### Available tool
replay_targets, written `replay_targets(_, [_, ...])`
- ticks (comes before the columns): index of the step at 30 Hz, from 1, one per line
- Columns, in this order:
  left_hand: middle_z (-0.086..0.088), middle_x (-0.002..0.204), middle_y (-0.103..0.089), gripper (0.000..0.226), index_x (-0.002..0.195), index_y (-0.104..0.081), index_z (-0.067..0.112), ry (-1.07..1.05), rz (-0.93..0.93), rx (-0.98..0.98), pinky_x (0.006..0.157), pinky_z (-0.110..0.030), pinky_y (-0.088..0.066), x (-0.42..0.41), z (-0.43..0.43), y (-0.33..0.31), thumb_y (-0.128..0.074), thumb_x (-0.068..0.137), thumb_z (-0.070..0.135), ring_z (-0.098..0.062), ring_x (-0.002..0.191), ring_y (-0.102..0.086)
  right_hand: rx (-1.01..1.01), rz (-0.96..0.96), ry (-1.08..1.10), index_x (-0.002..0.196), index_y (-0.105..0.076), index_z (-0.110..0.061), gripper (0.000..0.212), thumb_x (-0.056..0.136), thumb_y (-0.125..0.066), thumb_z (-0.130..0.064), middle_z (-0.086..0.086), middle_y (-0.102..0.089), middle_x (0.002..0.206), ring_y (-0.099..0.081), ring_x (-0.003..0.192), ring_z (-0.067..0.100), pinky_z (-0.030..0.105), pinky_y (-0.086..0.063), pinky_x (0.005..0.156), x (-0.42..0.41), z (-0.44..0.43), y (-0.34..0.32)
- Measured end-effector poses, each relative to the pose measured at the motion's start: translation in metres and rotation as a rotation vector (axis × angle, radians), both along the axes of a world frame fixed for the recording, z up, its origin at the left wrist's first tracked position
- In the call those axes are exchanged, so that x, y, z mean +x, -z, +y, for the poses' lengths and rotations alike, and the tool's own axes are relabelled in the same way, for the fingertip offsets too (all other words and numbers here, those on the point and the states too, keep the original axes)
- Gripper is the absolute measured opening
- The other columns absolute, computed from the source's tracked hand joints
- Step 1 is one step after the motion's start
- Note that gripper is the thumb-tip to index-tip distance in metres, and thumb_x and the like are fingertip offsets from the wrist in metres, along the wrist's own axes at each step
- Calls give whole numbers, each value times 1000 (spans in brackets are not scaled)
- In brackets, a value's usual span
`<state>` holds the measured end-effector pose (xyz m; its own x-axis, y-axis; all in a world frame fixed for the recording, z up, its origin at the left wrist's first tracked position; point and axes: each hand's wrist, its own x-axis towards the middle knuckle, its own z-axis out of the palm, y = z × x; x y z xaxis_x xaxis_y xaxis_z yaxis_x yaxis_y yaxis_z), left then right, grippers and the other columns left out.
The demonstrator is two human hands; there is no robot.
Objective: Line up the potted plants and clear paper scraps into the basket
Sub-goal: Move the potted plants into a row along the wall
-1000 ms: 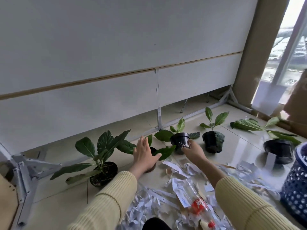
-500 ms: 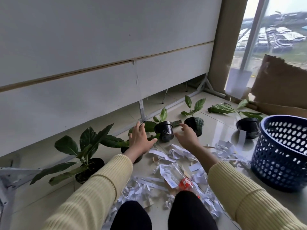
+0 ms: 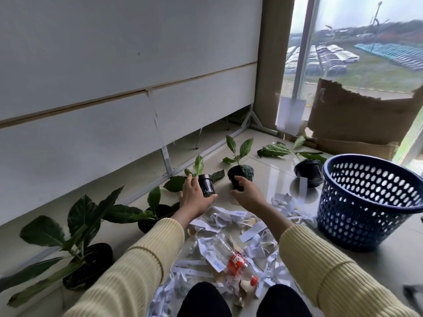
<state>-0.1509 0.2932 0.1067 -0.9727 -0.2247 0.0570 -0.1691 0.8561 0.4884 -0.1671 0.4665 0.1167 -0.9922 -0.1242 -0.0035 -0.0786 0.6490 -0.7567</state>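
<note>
Several potted plants stand on the tiled floor along the white panel wall. My left hand point(image 3: 194, 197) cups a small black pot point(image 3: 207, 184) holding a seedling, fingers on its left side, thumb under its near edge. My right hand point(image 3: 246, 192) curls its fingers and thumb onto the near side of a dark pot point(image 3: 246, 171) just to the right. Two bigger plants point(image 3: 88, 266) point(image 3: 155, 216) sit to my left, and another pot point(image 3: 307, 171) stands far right. Paper scraps point(image 3: 229, 221) cover the floor before my knees. The blue perforated basket point(image 3: 366, 202) stands upright at right.
A crushed clear bottle with a red label point(image 3: 231, 259) lies among the scraps. Torn cardboard point(image 3: 361, 117) leans against the window behind the basket. A metal frame foot point(image 3: 168, 165) of the wall panel runs just behind the pots.
My view has swung right. My left hand moved from the low plant onto the small black pot. My right hand shifted right onto the dark pot beside it.
</note>
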Motion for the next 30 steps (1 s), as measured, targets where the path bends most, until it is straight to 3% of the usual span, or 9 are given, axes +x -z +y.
replay_targets(4, [-10, 156, -12, 91, 146, -17, 8, -49, -5, 186, 117, -39, -16, -39, 1, 7, -64, 80, 49, -27, 142, -15, 4, -49, 10, 144, -38, -20, 58, 89, -57, -19, 12, -52, 136, -52, 119, 26, 35, -43, 100, -35, 4, 11])
replay_targets(10, [-12, 145, -37, 81, 143, -26, 11, -182, -99, 517, 104, -35, -35, -107, -12, 46, -67, 80, 40, -28, 128, -40, 38, -155, 5, 144, -38, -18, 59, 89, -59, -20, 10, -51, 139, -51, 122, 25, 33, -40, 101, -104, -4, 45])
replay_targets(14, [-12, 148, -33, 75, 144, -23, 9, -315, -145, 886, 107, -35, -34, -157, -26, 75, -64, 86, 32, -27, 132, -38, -15, -236, -28, 145, -37, -18, 58, 89, -56, -19, 8, -47, 142, -53, 120, 25, 32, -44, 99, -153, -21, 72])
replay_targets(17, [-11, 146, -35, 64, 141, -28, 7, -440, -124, 1111, 107, -40, -36, -199, -40, 95, -60, 89, 28, -25, 129, -40, -49, -265, -51, 143, -38, -18, 56, 90, -56, -20, 8, -48, 142, -56, 116, 27, 43, -46, 101, -194, -38, 95])
replay_targets(20, [-10, 141, -42, 49, 133, -38, 9, -534, -116, 1272, 100, -39, -36, -238, -57, 113, -58, 91, 25, -25, 126, -41, -71, -279, -53, 143, -39, -20, 55, 90, -56, -22, 8, -47, 142, -55, 112, 22, 37, -48, 95, -236, -59, 119])
replay_targets(22, [-8, 141, -44, 44, 130, -43, 11, -597, -133, 1343, 106, -42, -32, -261, -71, 125, -56, 91, 27, -27, 132, -38, -97, -307, -59, 144, -38, -20, 57, 91, -57, -23, 11, -46, 143, -54, 115, 21, 28, -44, 90, -262, -73, 135])
replay_targets(25, [-8, 146, -40, 53, 137, -39, 15, -690, -188, 1382, 110, -43, -28, -288, -89, 145, -57, 90, 31, -26, 135, -36, -117, -366, -67, 146, -34, -21, 59, 92, -56, -26, 13, -50, 140, -56, 103, 19, 27, -41, 86, -298, -91, 157])
replay_targets(30, [-8, 151, -30, 63, 143, -29, 20, -835, -279, 1369, 106, -43, -32, -316, -110, 177, -55, 89, 38, -28, 137, -30, -56, -490, -127, 151, -20, -26, 65, 95, -49, -37, 13, -41, 148, -45, 130, 29, 32, -35, 101, -343, -112, 190])
